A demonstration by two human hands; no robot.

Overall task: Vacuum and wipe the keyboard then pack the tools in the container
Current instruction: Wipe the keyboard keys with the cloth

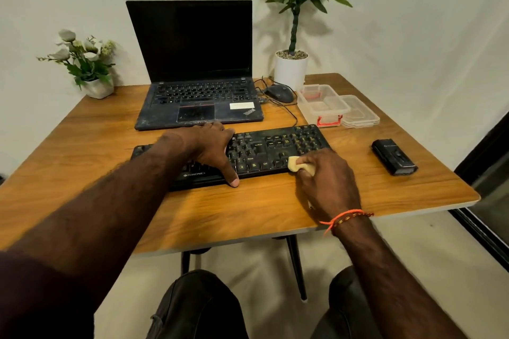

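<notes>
Fingers of right hand curled round yellow cloth, pressed on keyboard at front right edge. Left hand laid flat, keyboard steadied at centre of desk. Wiping judged underway. Handheld vacuum parked right; container open, unpacked, lid beside.

Head-worn wide-angle view, forward and down over the table, close above both forearms.

The counter is finished in smooth wood grain; the keyboard is matt black plastic, the container clear plastic, the cloth soft.
</notes>
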